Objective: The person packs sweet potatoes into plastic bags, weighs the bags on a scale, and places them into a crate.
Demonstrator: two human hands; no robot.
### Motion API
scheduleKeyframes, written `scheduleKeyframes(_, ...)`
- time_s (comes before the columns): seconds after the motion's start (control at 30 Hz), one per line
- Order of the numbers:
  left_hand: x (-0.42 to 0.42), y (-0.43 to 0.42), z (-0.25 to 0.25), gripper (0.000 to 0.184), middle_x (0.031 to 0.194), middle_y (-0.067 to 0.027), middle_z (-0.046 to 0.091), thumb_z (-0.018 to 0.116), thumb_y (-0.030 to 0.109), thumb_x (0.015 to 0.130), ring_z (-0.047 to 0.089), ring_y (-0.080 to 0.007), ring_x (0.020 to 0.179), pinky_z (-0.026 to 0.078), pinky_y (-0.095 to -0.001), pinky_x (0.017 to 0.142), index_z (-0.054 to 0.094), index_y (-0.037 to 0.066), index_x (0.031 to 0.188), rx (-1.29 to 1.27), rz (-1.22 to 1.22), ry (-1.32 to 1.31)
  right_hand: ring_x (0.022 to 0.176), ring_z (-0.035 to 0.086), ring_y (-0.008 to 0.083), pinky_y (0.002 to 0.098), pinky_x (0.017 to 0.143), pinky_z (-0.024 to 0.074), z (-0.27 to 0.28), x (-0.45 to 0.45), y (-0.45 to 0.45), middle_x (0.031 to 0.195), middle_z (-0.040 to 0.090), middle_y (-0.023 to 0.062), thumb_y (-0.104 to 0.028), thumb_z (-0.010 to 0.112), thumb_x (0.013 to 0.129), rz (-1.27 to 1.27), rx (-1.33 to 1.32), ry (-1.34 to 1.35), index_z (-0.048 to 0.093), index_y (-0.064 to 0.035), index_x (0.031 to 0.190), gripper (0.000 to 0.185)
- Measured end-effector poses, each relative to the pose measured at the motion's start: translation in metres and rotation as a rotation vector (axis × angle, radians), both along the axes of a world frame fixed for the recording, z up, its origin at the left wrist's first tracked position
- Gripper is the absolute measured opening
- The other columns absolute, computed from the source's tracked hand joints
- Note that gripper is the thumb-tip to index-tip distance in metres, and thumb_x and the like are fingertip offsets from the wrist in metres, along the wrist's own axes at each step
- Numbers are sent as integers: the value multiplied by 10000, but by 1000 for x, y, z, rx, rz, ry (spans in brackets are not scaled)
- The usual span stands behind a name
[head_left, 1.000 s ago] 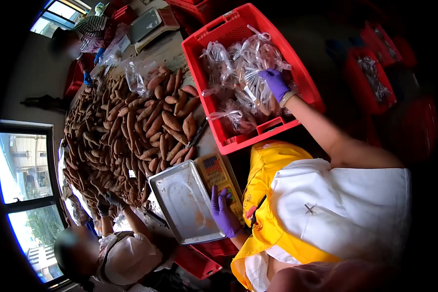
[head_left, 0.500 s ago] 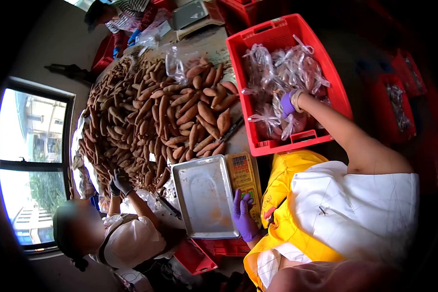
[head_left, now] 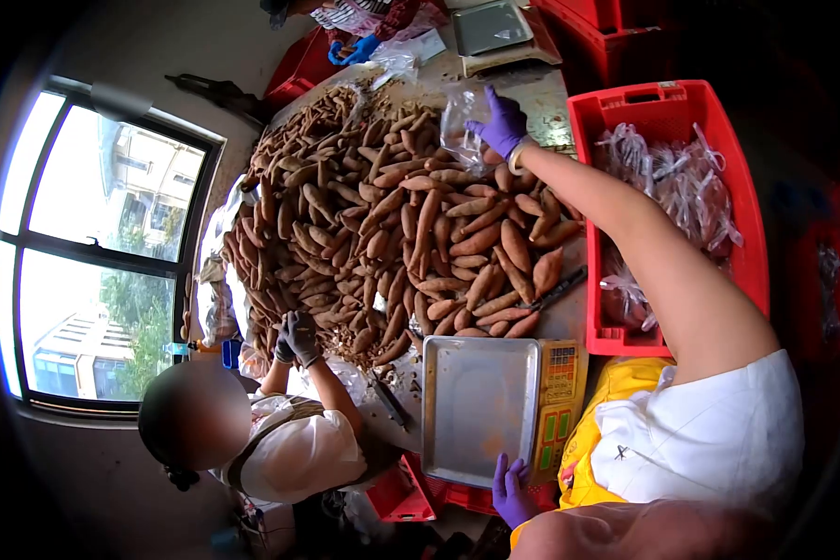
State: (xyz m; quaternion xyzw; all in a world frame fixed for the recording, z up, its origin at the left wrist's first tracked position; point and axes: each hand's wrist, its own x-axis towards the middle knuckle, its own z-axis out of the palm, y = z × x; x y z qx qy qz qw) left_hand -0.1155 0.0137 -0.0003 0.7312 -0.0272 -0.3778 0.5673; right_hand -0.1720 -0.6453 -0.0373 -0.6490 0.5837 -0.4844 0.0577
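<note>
My right hand [head_left: 502,126], in a purple glove, reaches out over the far part of a big heap of sweet potatoes [head_left: 420,229]. Its fingers are apart beside a clear plastic bag [head_left: 459,117] lying on the heap; I cannot tell whether the thumb touches it. My left hand [head_left: 513,493], also purple-gloved, is at the near corner of a metal weighing tray [head_left: 480,411], fingers stretched and apart. This bare tray sits on a scale with a yellow keypad panel [head_left: 558,392].
A red crate [head_left: 763,271] holding tied clear bags stands at the right. A gloved co-worker [head_left: 294,439] works at lower left; another person's blue gloves [head_left: 354,50] show at the top, near a second scale [head_left: 492,28]. A dark knife-like tool [head_left: 562,287] lies beside the heap.
My right hand has left the bags in the red crate and moved over the heap to the clear bag. My left hand has shifted from the keypad to the tray's corner. The view has turned.
</note>
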Motion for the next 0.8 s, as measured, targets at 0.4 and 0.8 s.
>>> scheduleKeyframes(0.4,10,25,-6,357,1092,-160,645,480,121,980,637,-188,920,495,-298,832,516,15,1320,81,81,40,911,615,407,417,815,500,31,50,-93,970,658,215,-333,512,924,95,71,-215,633,-57,1058,330)
scheduleKeyframes(0.8,34,-29,37,422,1151,-78,632,561,15,903,596,-123,967,471,-252,838,532,47,1323,-137,-66,-525,882,614,132,264,817,499,189,106,91,931,649,27,-100,582,908,1377,770,-874,639,-29,1036,157)
